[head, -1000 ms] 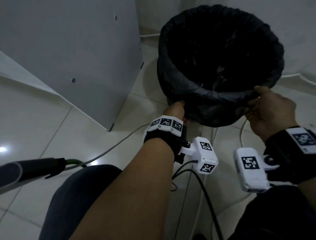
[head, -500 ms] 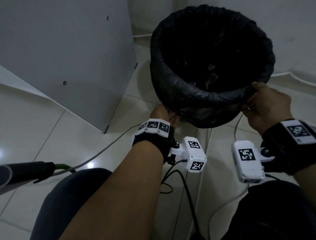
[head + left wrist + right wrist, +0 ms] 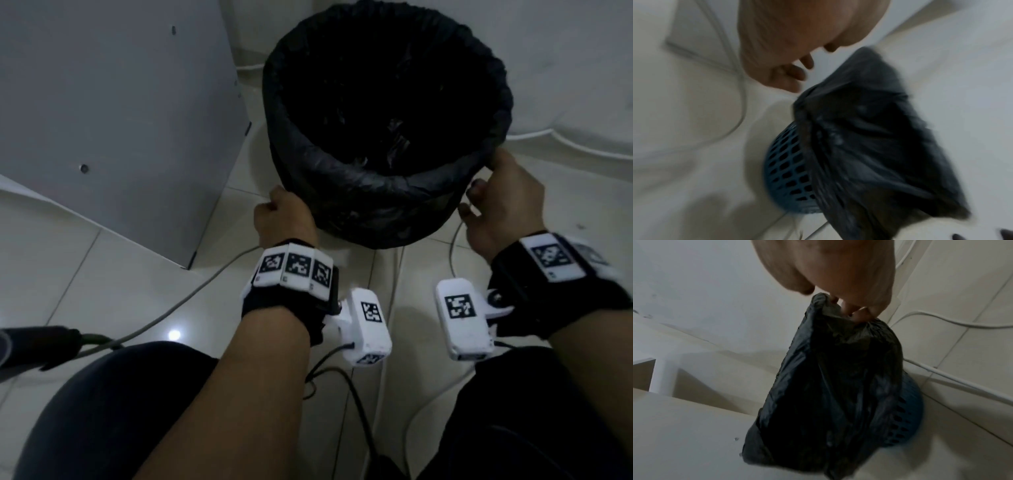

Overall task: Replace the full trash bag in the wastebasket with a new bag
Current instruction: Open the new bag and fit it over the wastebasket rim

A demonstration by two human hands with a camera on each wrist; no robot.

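A black trash bag (image 3: 376,185) lines the blue mesh wastebasket (image 3: 785,170) on the tiled floor, its edge folded down over the rim. In the head view my left hand (image 3: 281,212) is a fist touching the near left side of the bag. The blurred left wrist view shows its curled fingers (image 3: 795,73) beside the bag (image 3: 859,138) with no plastic seen between them. My right hand (image 3: 496,192) is at the near right rim. In the right wrist view its fingers (image 3: 855,311) pinch a bunched fold of the bag (image 3: 834,378) above the basket (image 3: 906,415).
A grey cabinet panel (image 3: 120,120) stands close on the left of the basket. A grey cable (image 3: 191,294) and a white cable (image 3: 565,147) run over the floor. A dark handle (image 3: 37,342) pokes in at the left, and my knees fill the bottom.
My left hand has slid out from under the near rim to the bag's left side. My right hand keeps its hold on the right rim.
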